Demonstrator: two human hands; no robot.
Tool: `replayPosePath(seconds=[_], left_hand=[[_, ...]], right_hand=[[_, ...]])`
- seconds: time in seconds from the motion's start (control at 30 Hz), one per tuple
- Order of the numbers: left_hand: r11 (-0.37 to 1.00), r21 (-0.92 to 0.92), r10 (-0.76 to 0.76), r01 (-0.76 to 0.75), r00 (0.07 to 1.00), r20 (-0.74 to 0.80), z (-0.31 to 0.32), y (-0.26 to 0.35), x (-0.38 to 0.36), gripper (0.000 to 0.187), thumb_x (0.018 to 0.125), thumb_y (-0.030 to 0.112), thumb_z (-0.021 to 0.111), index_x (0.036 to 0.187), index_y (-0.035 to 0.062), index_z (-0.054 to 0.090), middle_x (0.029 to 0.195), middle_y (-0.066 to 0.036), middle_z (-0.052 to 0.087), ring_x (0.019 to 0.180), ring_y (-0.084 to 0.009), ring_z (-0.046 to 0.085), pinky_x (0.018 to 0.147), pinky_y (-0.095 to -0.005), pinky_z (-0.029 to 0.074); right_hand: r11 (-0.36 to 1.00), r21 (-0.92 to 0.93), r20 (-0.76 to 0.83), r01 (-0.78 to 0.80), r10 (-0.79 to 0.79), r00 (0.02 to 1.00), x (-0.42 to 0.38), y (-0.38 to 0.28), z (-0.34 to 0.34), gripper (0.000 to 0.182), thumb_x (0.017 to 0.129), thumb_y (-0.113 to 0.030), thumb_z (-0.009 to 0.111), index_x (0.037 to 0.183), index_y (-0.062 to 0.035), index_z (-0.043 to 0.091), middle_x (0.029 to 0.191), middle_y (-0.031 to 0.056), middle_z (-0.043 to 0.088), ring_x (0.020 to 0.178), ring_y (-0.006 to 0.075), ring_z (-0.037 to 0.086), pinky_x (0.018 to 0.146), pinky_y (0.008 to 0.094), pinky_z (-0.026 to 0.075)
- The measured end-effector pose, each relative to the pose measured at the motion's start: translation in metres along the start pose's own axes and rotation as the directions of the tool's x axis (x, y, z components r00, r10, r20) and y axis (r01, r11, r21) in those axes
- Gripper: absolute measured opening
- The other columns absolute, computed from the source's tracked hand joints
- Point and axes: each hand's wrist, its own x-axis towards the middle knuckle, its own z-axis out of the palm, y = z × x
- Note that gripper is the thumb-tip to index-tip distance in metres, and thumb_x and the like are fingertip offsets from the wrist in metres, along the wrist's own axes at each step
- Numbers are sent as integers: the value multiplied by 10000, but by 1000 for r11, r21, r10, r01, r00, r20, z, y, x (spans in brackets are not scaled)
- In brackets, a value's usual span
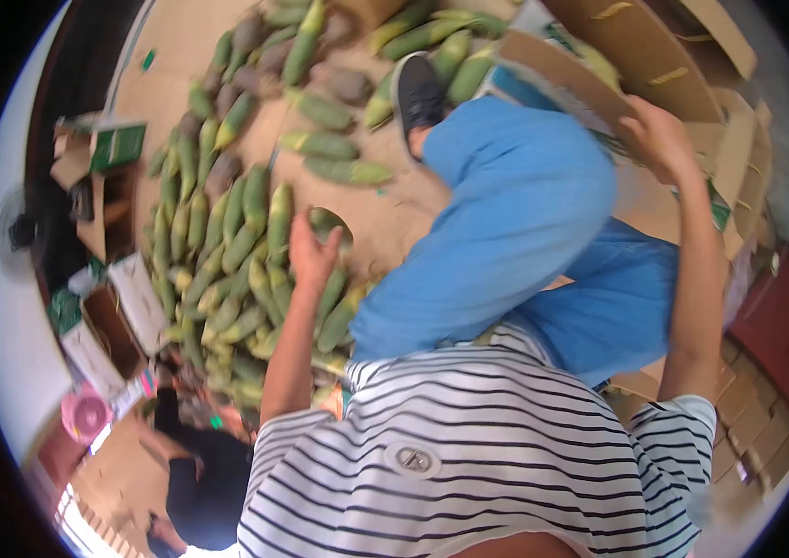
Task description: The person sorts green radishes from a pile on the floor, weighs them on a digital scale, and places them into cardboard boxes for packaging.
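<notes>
My left hand (pixel 313 249) is around one end of a dark green radish (pixel 330 221), thumb on one side and fingers on the other; its far side is partly hidden. Beneath and beside that hand spreads a large pile of green radishes (pixel 250 212), mixed with darker purplish roots (pixel 348 84). Over on the right, my right hand (pixel 659 139) grips the upper edge of an open cardboard box (pixel 562 79). Some greenish produce (pixel 594 65) shows inside the box. The fingers behind the cardboard are hidden.
My bent leg in blue trousers (pixel 515 195) lies between the pile and the box, with a dark shoe (pixel 417 93) among the radishes. Other cartons (pixel 115 325) stand at the left. A person in dark clothes (pixel 199 484) is at lower left, near a pink fan (pixel 86 415).
</notes>
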Motion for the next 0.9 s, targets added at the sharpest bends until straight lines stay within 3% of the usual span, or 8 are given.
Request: replayPosePath(seconds=[0.17,0.23,0.37,0.43,0.53,0.63,0.83,0.9], left_hand=[[899,-262,264,-351,911,-316,-55,159,89,528,761,80,703,1202,-22,429,1145,-134,493,1050,-232,514,898,-345,424],[634,-652,221,-416,905,-363,-73,225,107,567,754,58,711,1221,-19,399,1137,-119,492,1043,-207,522,884,-326,445],[324,-797,358,-510,846,-395,-68,317,139,550,748,88,719,1198,-21,421,1105,-125,510,989,-214,547,856,-327,460],[327,-833,476,-446,840,-262,-50,338,151,561,793,100,691,1243,-23,379,1131,-143,535,1005,-186,552,847,-301,466],[622,-391,546,-678,734,-404,-26,327,164,554,783,199,710,1202,-28,427,1087,-144,568,1000,-227,561,830,-337,469],[783,-384,412,-489,871,-270,27,231,179,539,770,278,712,1153,-22,480,1012,-160,587,974,-282,566,825,-368,462],[931,270,110,-246,894,434,80,62,87,373,711,217,682,994,15,546,1039,-188,558,948,-330,545,812,-425,443],[860,420,63,-291,876,478,89,36,65,367,710,220,695,980,35,528,1066,-151,537,997,-309,526,814,-434,445]], right_hand=[[999,-24,-72,44,-45,996,1,8,5,334,829,-222,569,1107,-39,538,943,225,609,931,388,561,788,461,444],[999,-36,-46,19,-21,999,2,7,3,338,829,-223,569,1110,-39,536,943,223,609,928,383,564,785,460,444],[999,-35,-38,23,-25,999,4,10,7,351,831,-227,570,1124,-36,533,951,219,609,931,379,564,788,454,445],[999,-39,-50,9,-11,999,1,7,6,363,832,-231,572,1134,-33,531,960,220,608,937,376,565,794,448,446],[999,-46,-58,7,-9,998,0,7,5,376,835,-237,572,1143,-26,529,975,227,604,944,379,562,802,444,445],[997,-39,-96,67,-70,993,-1,11,7,375,837,-236,570,1147,-29,529,989,238,597,949,385,557,805,447,442],[995,100,23,0,-2,1000,3,-5,-2,302,858,-184,540,1106,-12,516,978,230,591,934,393,546,783,441,427],[994,105,37,-24,20,999,1,-7,-2,300,863,-184,532,1103,-7,510,974,230,587,928,393,541,782,435,423]])
